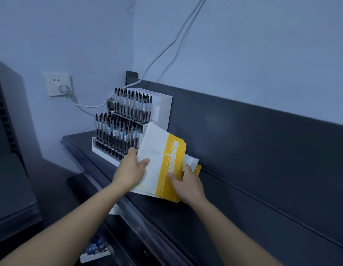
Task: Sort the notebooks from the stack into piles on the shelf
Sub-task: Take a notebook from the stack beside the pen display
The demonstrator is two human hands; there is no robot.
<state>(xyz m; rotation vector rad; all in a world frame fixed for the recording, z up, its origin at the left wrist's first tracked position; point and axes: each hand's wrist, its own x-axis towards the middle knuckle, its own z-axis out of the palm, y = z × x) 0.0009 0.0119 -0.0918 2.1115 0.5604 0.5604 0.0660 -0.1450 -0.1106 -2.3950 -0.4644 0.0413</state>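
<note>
The person holds a stack of notebooks point(157, 162) tilted up on edge over the dark shelf point(186, 225), just right of a white pen rack point(163, 110) full of black pens. The left hand point(131, 169) grips the stack's left edge, thumb curled across the white front cover. The right hand point(188, 184) pinches its lower right edge, thumb pressed on the yellow band point(171, 150), fingers behind. The band reads "Notebook" in white letters running sideways. The fine print on the white cover and the pen labels are too small to read. Behind the stack a grey notebook point(192, 162) shows the letters "Not". A plug sits in the wall socket point(58, 84).
</note>
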